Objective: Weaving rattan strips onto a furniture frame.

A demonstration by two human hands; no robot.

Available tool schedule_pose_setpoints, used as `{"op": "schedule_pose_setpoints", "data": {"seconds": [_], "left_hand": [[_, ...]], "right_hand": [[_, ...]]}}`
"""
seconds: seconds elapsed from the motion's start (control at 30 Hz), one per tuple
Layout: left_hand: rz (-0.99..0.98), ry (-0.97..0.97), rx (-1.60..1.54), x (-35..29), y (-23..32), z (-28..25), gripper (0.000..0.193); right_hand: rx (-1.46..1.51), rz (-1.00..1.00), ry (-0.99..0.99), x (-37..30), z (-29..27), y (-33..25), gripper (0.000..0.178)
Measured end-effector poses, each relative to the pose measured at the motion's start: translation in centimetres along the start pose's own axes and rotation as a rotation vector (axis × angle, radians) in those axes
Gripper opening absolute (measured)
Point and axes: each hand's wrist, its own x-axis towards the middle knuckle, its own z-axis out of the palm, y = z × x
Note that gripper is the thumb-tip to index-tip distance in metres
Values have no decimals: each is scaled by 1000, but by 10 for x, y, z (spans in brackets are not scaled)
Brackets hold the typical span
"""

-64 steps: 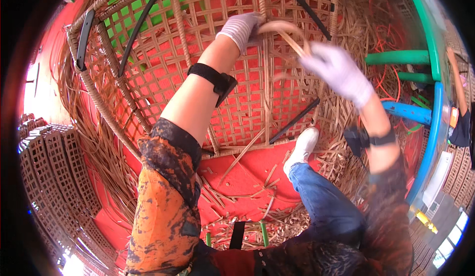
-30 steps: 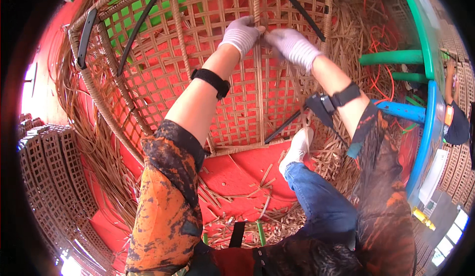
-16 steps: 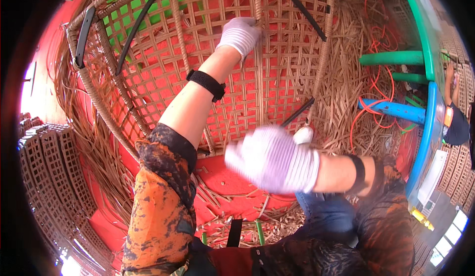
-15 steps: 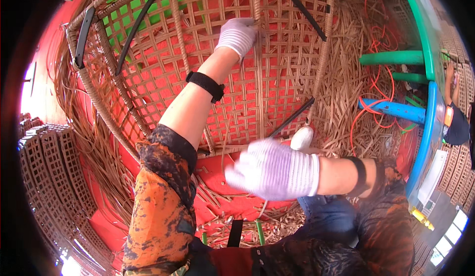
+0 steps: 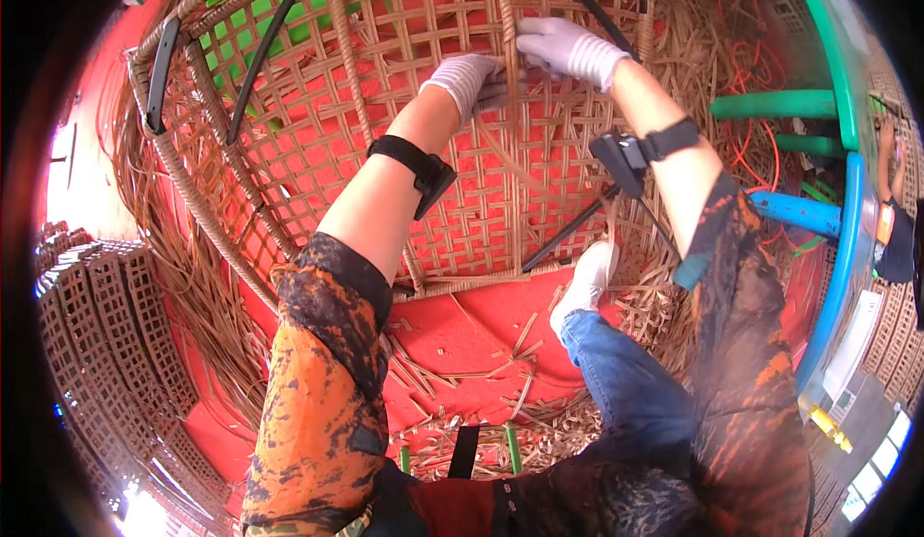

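Note:
In front of me stands a large brown woven panel (image 5: pixel 433 219), an open lattice of flat strips on wrapped ribs. My left hand (image 5: pixel 467 85), in a white striped glove, is closed beside the middle rib (image 5: pixel 507 8), its fingertips partly hidden. Across that rib, my right hand (image 5: pixel 573 46) has its gloved fingers bent and brought together against the weave. What either hand grips is too small to make out. From under the left hand a loose brown strip (image 5: pixel 500 152) hangs down to the right, blurred.
Long loose strips (image 5: pixel 192 287) lie left of the panel, near stacked woven panels (image 5: pixel 115 325). Strip scraps cover the red floor (image 5: pixel 462 320). At right are a green and blue tube frame (image 5: pixel 799 212) and an orange hose (image 5: pixel 741 75). My shoe (image 5: pixel 585 282) is by the panel's lower edge.
My right hand has swung up from near my lap to the middle rib, opposite the left hand. The left hand has stayed at the rib. A loose strip now shows below the hands.

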Motion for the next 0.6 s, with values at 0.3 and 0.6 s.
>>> {"op": "schedule_pose_setpoints", "data": {"seconds": [0.3, 0.6], "left_hand": [[533, 324, 1035, -21, 12, 12, 50], [201, -24, -127, 6, -19, -23, 22]], "right_hand": [[-486, -644, -268, -218, 132, -91, 27], [-121, -410, 496, -52, 50, 38, 27]]}}
